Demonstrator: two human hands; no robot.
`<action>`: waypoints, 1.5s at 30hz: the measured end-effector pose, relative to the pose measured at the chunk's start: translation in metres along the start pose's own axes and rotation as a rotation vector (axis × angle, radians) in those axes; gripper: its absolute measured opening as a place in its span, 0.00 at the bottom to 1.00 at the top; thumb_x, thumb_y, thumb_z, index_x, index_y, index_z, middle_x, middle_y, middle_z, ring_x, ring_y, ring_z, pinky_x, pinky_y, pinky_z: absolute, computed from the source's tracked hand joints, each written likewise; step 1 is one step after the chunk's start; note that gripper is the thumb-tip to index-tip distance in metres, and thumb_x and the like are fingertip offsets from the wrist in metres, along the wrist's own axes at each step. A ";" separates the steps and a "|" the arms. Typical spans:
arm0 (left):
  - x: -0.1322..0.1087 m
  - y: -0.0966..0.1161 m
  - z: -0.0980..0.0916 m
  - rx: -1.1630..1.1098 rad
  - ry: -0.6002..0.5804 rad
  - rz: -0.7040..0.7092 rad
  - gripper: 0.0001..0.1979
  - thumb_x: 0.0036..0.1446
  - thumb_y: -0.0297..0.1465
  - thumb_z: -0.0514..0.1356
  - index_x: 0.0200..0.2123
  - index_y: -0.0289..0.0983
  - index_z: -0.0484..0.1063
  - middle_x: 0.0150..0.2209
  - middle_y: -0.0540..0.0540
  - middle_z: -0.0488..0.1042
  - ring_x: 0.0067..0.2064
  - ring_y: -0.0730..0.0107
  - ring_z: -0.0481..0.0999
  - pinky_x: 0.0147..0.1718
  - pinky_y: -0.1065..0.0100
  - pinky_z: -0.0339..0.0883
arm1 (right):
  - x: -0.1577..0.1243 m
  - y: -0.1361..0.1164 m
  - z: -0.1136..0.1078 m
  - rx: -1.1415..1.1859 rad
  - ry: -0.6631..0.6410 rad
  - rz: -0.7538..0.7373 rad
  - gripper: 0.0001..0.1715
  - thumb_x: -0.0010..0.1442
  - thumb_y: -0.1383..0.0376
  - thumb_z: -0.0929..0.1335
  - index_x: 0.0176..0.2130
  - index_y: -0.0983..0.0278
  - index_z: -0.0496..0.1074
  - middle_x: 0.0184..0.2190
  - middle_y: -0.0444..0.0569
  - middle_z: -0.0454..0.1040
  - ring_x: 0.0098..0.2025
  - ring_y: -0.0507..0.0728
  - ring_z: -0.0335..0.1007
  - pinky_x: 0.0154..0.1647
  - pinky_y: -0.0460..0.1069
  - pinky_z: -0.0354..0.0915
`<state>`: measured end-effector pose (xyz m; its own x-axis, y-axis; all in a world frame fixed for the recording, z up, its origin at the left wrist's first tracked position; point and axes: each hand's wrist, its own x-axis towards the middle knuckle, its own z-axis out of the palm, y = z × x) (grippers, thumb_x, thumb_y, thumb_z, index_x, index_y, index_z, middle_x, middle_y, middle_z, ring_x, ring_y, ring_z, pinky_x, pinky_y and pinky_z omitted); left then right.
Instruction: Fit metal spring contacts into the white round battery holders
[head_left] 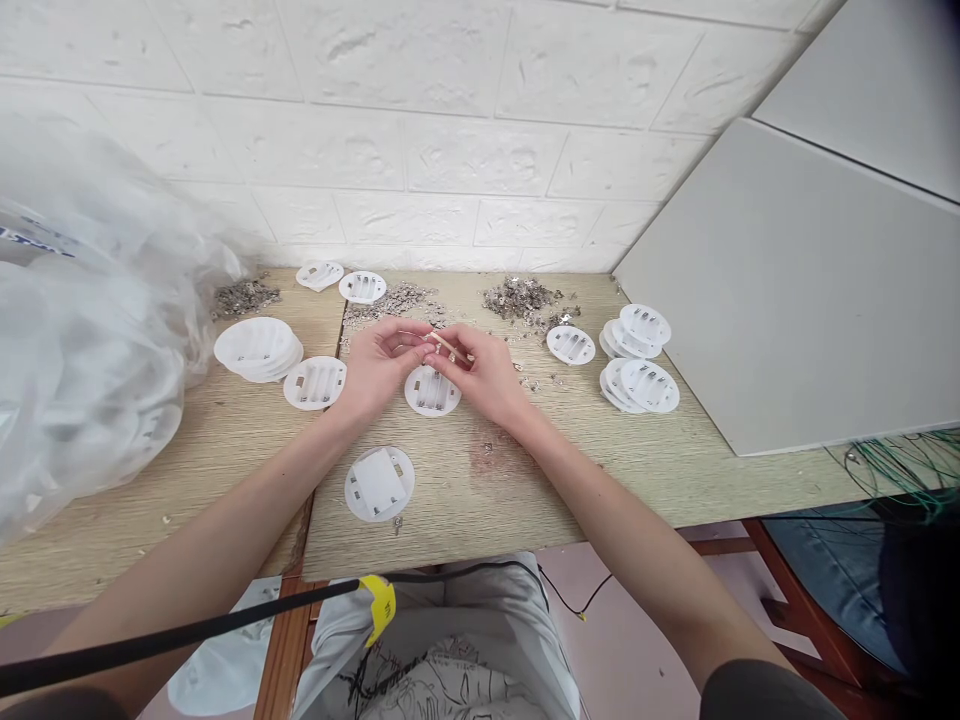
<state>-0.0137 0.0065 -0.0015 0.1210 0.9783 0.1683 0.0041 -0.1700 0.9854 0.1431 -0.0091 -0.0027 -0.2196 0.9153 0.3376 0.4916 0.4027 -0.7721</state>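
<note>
My left hand point(381, 368) and my right hand point(484, 372) meet over a white round battery holder point(433, 394) lying on the table. The right hand has its fingers closed around a thin beige stick point(448, 346). The left hand is pinched at the stick's far end; a small shiny bit seems to be between its fingertips, too small to name. Left of the left hand lies another battery holder point(315, 383). Closer to me, a holder with its square back up point(379, 484) rests beside a small metal clip point(397, 524).
Piles of small metal contacts point(521, 297) lie near the white wall. Stacked holders stand at right point(649, 386) and left point(256, 348). A large plastic bag point(90, 330) covers the left side. A grey panel point(795, 300) leans at right, near green wires point(911, 475). A black cable point(225, 627) crosses the foreground.
</note>
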 end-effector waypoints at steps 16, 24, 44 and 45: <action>-0.001 -0.005 0.001 -0.073 0.045 -0.075 0.17 0.39 0.36 0.74 0.32 0.36 0.77 0.30 0.45 0.79 0.35 0.65 0.78 0.35 0.66 0.72 | 0.003 0.006 0.000 0.106 -0.025 0.091 0.07 0.59 0.63 0.69 0.32 0.65 0.73 0.27 0.44 0.72 0.29 0.50 0.61 0.30 0.47 0.56; 0.001 -0.004 0.001 -0.142 0.039 -0.166 0.17 0.37 0.31 0.73 0.33 0.35 0.77 0.28 0.46 0.79 0.33 0.65 0.78 0.35 0.64 0.72 | 0.000 0.009 0.004 -0.185 0.028 -0.062 0.11 0.64 0.65 0.66 0.29 0.65 0.68 0.29 0.46 0.71 0.31 0.52 0.62 0.33 0.48 0.54; 0.005 -0.009 -0.003 0.093 0.063 -0.085 0.07 0.44 0.28 0.67 0.31 0.38 0.78 0.35 0.45 0.80 0.42 0.60 0.79 0.47 0.59 0.73 | 0.000 0.010 0.004 -0.110 0.035 -0.049 0.06 0.60 0.67 0.64 0.34 0.64 0.71 0.27 0.45 0.73 0.29 0.52 0.65 0.32 0.48 0.57; 0.005 -0.010 -0.003 0.115 0.048 -0.053 0.06 0.46 0.29 0.66 0.31 0.38 0.79 0.37 0.44 0.80 0.43 0.60 0.79 0.47 0.60 0.73 | 0.000 0.010 0.004 -0.110 0.041 -0.054 0.06 0.60 0.67 0.64 0.34 0.64 0.71 0.27 0.45 0.73 0.29 0.52 0.64 0.32 0.48 0.57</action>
<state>-0.0162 0.0134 -0.0100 0.0702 0.9903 0.1197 0.1230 -0.1277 0.9842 0.1448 -0.0047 -0.0120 -0.2149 0.8906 0.4009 0.5698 0.4477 -0.6891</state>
